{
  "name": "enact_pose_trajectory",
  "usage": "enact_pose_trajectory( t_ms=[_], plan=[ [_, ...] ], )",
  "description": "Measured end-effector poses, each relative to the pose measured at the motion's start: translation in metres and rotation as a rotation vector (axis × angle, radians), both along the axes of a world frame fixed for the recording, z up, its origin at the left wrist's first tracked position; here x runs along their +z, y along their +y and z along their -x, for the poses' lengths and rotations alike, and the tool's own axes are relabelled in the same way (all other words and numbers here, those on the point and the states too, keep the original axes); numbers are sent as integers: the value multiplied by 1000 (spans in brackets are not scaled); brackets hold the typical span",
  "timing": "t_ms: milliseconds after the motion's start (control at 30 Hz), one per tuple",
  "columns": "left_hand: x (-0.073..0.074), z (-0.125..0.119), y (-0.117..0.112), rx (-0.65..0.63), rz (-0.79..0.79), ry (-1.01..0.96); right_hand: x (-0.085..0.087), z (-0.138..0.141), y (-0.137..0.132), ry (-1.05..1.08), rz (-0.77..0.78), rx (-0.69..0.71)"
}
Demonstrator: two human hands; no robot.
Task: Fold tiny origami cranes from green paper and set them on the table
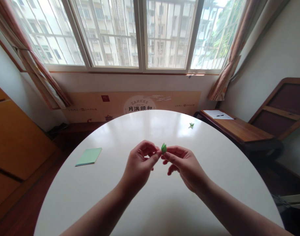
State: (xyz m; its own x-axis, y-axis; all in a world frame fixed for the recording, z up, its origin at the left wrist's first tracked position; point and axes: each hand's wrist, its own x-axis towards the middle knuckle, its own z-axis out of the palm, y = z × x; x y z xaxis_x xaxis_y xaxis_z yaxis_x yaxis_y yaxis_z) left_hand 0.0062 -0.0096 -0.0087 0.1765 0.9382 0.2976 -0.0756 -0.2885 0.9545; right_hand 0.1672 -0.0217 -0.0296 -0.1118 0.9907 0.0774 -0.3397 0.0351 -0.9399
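A small folded piece of green paper (164, 148) is held up over the table between my two hands. My left hand (142, 160) pinches its lower left side between thumb and fingertips. From the other side, my right hand (181, 160) grips it with thumb and index finger, the other fingers curled loosely below. The paper has pointed tips at the top; its lower end is partly covered by my fingertips. A stack of light green paper squares (89, 156) lies to the left of my hands. Farther back on the right sits a small folded green paper figure (191, 125).
The round white table (150, 209) fills the front. Behind it, a printed panel (86, 105) stands under the barred windows. At the right, a wooden bench or chair (248, 127) carries a white sheet (214, 113) with a pen (220, 115). An orange-brown cabinet (14, 141) stands left.
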Motion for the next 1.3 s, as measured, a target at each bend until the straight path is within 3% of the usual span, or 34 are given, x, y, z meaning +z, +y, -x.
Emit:
enact_pose_trajectory(
  t_ms=[200,433,633,933,1200,1300],
  plan=[
    [-1,3,4,-40,52,37,1,0,0,40,52,23],
    [1,3,4,-103,76,85,2,0,-1,37,28,22],
    [5,3,5,-151,187,71,1,0,-1,13,-13,8],
    [0,4,5,-115,92,104,0,2,-3,-110,-54,10],
    [0,3,6,-115,144,77,4,1,-4,-96,-39,12],
    [-1,4,5,-81,36,71,4,0,-3,-94,-25,19]
  ],
)
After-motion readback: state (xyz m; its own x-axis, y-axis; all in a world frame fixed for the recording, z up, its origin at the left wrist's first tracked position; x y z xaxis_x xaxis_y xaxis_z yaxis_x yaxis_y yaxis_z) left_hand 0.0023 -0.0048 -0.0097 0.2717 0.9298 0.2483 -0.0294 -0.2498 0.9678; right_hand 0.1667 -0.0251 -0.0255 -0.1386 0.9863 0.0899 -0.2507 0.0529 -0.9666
